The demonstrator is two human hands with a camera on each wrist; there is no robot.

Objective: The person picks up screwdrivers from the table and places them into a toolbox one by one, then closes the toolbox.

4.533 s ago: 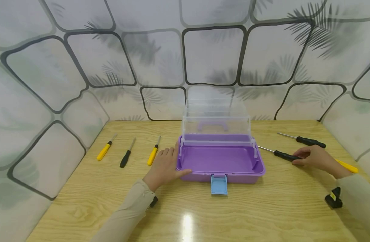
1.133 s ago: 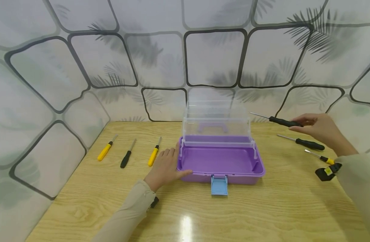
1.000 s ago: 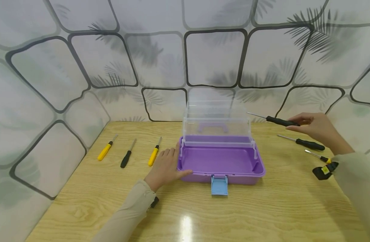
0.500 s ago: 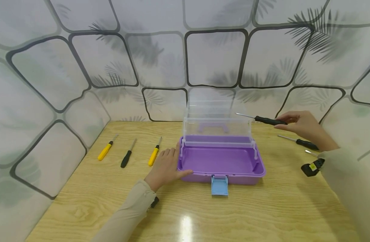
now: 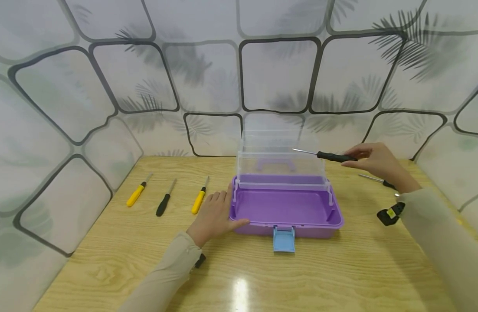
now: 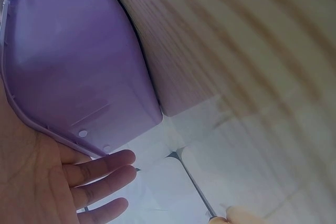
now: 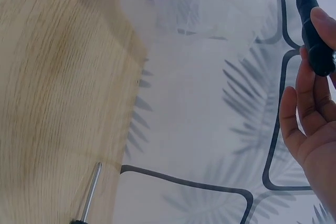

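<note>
In the head view a purple toolbox (image 5: 317, 231) stands with its clear lid (image 5: 258, 164) raised and its blue latch (image 5: 283, 240) hanging down. My left hand (image 5: 213, 216) rests against its left end, thumb along the front rim. The left wrist view has these fingers (image 6: 105, 182) fairly straight beside the purple wall (image 6: 73, 61). My right hand (image 5: 379, 164) pinches a black-handled screwdriver (image 5: 332, 156) by its handle end, its shaft pointing left in front of the lid. The right wrist view shows the thumb and fingertips on that handle (image 7: 308, 24).
On the wooden table's left lie a yellow screwdriver (image 5: 135, 196), a black screwdriver (image 5: 162, 205) and another yellow screwdriver (image 5: 198, 201). Behind my right wrist another black screwdriver (image 5: 373, 177) is partly hidden, with a screwdriver tip (image 5: 397, 195) below it. A patterned backdrop (image 5: 278, 73) surrounds the table.
My right hand took the black screwdriver off the table, raised it, and has carried it left toward the toolbox's lid. My left hand has stayed on the box.
</note>
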